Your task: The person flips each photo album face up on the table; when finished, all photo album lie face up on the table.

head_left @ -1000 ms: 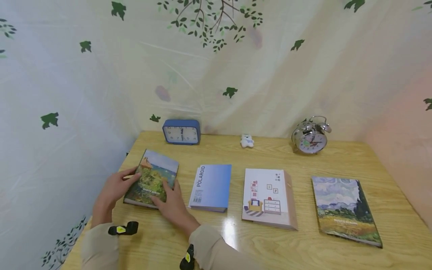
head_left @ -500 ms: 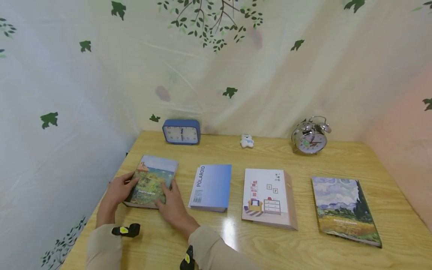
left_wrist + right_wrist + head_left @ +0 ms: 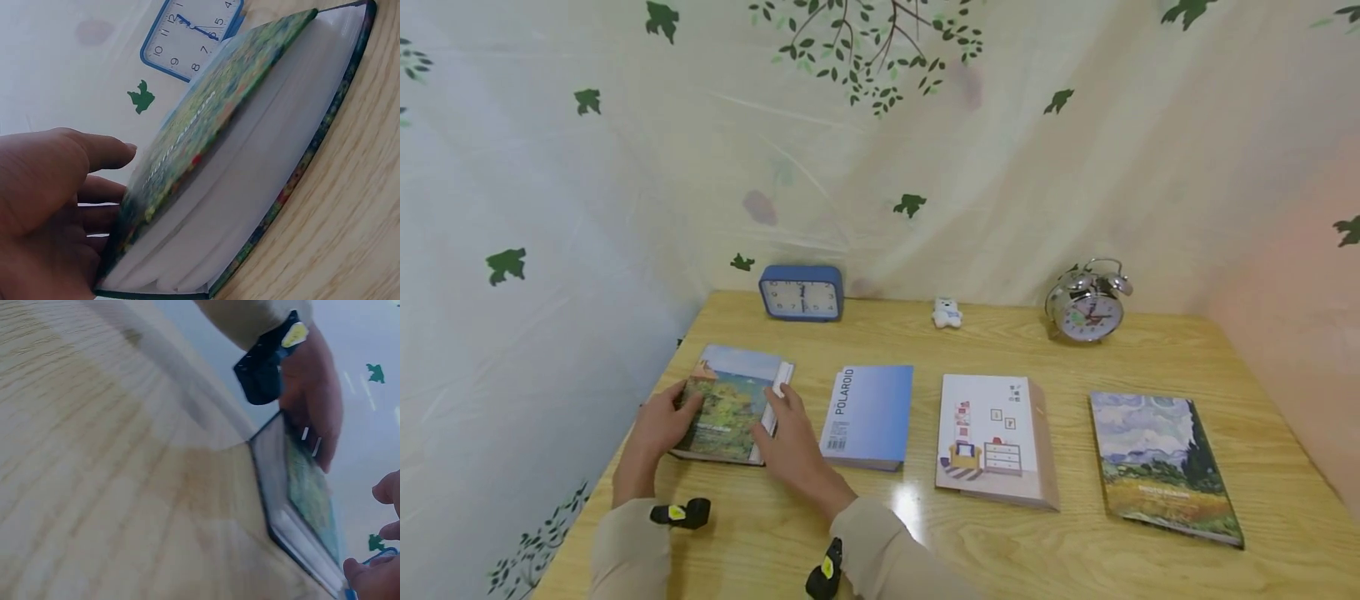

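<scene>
A photo album [image 3: 722,408] with a painted landscape cover lies at the table's left. Its front cover is set leftward of the back one, so a strip of white pages shows along the right side. My left hand [image 3: 662,425] holds the spine side, its thumb over the cover and its other fingers along the spine. In the left wrist view, the album's pages [image 3: 250,169] fan between the covers beside that hand [image 3: 56,194]. My right hand [image 3: 793,446] is at the album's right edge, thumb and forefinger over the exposed pages. Its fingers [image 3: 369,581] look loosely bent in the right wrist view.
A blue POLAROID album [image 3: 872,417] lies close to my right hand. Farther right are a white illustrated album [image 3: 988,437] and another painted album [image 3: 1165,467]. Along the back stand a blue clock [image 3: 802,293], a white bear figurine [image 3: 947,313] and a silver alarm clock [image 3: 1090,308].
The album has come down from a tilt to lie flatter on the table. Its front cover has shifted left, baring white pages, and my right hand has moved slightly right.
</scene>
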### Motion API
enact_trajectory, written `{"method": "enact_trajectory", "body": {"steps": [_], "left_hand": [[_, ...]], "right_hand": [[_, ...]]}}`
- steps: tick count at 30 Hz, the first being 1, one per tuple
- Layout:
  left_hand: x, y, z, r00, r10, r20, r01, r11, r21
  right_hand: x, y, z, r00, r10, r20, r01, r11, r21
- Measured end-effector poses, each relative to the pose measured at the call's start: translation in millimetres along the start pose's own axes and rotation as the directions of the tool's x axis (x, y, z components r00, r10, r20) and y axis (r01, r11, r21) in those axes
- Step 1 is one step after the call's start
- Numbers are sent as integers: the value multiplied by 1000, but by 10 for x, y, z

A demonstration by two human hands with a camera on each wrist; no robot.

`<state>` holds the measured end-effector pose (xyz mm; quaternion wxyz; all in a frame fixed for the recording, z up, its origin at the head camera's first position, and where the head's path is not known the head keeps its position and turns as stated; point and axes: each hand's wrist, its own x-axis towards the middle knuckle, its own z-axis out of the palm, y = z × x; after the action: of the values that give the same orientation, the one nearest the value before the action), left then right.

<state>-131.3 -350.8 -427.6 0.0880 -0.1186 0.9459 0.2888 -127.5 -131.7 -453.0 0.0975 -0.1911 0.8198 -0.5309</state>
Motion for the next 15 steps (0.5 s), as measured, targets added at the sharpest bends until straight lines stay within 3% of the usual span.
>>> {"method": "enact_trajectory", "body": {"steps": [3,8,11,15], "left_hand": [[-7,16,3,1000,-1,-28,1,1000,-9],[-10,43,16,987,74,-140,-76,997,-8],[-27,90,40,959,115,-257,-122,992,-12],[-69,223,88,909,162,-384,-196,979,-51]], "right_hand": [[13,-42,-132,999,0,-35,0,1000,-7],[21,-34,-404,990,-27,-137,26,1000,-10],[10,3,-580,982,-41,-185,39,999,-10],[-20,59,-807,972,-33,-233,28,999,-25]]}}
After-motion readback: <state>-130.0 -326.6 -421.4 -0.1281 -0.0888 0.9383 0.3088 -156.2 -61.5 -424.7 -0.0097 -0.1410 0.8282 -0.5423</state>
